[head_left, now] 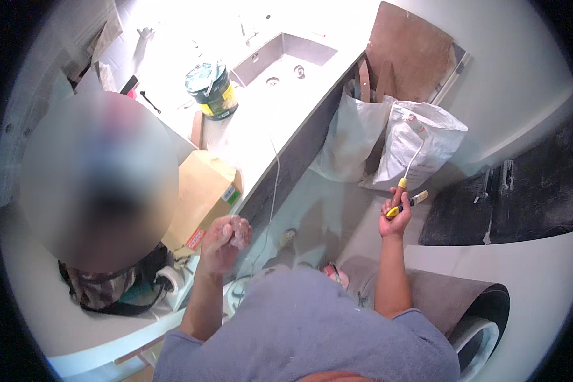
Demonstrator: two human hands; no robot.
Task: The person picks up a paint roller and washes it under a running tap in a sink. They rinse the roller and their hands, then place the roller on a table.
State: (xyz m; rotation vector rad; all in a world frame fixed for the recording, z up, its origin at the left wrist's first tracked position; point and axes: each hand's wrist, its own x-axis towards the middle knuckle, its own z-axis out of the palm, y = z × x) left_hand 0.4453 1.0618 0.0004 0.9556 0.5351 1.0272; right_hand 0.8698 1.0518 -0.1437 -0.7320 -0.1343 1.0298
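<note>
My right hand (396,215) is closed round two tools at once. One is a small paint roller (416,130) with a long white wire frame and a yellow-collared handle, its roller head pointing away in front of a white sack. The other is a paintbrush (417,198) with a yellow and dark handle, lying crosswise in the fingers with its pale bristles to the right. My left hand (225,240) is raised near the corner of a cardboard box (200,184), fingers curled in. Something pale and crumpled seems to be in it, too blurred to name.
A dark green and yellow bucket (211,92) stands on the counter (261,137) beside a sink (280,48). White sacks (420,153) lean at the counter's end, by a brown board (407,44). A rolled grey mat (452,296) lies at right; a bag (108,290) sits at left.
</note>
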